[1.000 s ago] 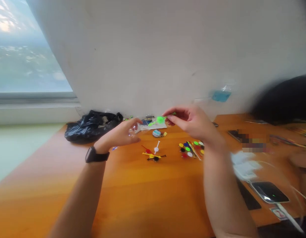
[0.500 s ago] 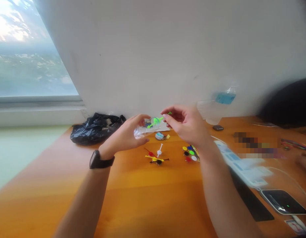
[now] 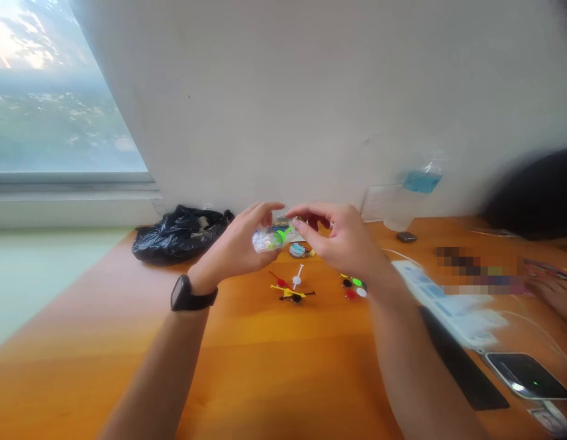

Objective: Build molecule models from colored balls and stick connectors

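Observation:
My left hand (image 3: 237,241), with a black watch on the wrist, curls around a clear plastic container (image 3: 262,242); its exact kind is hard to make out. At its mouth, my right hand (image 3: 340,235) pinches one end of a bright green plastic piece (image 3: 279,237), which overlaps the clear plastic. Whether the piece is inside or in front, I cannot tell. On the table below lie several arrow-shaped plastic pieces (image 3: 292,292) in white, red, yellow and black. Small coloured round pieces (image 3: 355,283) lie under my right wrist, partly covered by it.
A black plastic bag (image 3: 180,235) lies at the back left. Behind my hands is a small round tin-like item (image 3: 298,249). To the right are a white power strip (image 3: 437,296), a dark-screened device (image 3: 528,374) and another person's hand (image 3: 552,293). A bottle (image 3: 400,208) stands by the wall.
My right hand has moved left toward my left hand. The green piece has shifted left and down, closer against the clear container. The other person's hand has come further into view.

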Tool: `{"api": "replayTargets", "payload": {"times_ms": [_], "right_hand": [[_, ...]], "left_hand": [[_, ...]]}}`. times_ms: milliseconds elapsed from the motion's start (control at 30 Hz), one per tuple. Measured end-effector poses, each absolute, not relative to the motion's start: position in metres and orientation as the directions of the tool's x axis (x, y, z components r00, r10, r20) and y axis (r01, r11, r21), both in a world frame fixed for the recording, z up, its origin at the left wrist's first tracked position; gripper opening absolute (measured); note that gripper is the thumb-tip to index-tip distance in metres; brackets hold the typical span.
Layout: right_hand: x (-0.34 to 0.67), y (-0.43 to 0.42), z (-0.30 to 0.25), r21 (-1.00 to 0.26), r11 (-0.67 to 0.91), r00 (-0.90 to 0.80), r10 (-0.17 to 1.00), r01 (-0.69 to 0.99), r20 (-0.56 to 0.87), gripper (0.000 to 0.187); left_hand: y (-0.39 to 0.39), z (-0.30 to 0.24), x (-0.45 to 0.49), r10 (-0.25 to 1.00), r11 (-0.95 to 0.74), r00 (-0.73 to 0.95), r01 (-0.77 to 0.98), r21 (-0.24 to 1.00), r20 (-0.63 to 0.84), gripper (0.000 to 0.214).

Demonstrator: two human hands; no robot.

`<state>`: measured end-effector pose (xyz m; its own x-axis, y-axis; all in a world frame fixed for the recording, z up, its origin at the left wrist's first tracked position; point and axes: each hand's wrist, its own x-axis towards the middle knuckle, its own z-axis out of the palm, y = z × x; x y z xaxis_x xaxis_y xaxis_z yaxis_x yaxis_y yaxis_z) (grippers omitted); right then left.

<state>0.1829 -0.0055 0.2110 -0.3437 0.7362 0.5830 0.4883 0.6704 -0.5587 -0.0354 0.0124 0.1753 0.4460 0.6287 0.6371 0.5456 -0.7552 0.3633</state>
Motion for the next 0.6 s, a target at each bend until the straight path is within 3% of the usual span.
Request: {"api": "replayTargets", "payload": {"times_ms": [400, 600], "right_hand": [[0.180, -0.009, 0.212, -0.531, 0.681, -0.350, 0.723, 0.504, 0.596, 0.022], [0.185, -0.020, 0.220, -0.541, 0.667, -0.450, 0.745, 0.512, 0.493, 0.026]], "left_hand": [[0.010, 0.179, -0.035, 0.624, -0.754, 0.436, 0.555, 0.352, 0.649, 0.062], [0.010, 0.179, -0.037, 0.627, -0.755, 0.437, 0.546, 0.363, 0.645, 0.060]]}}
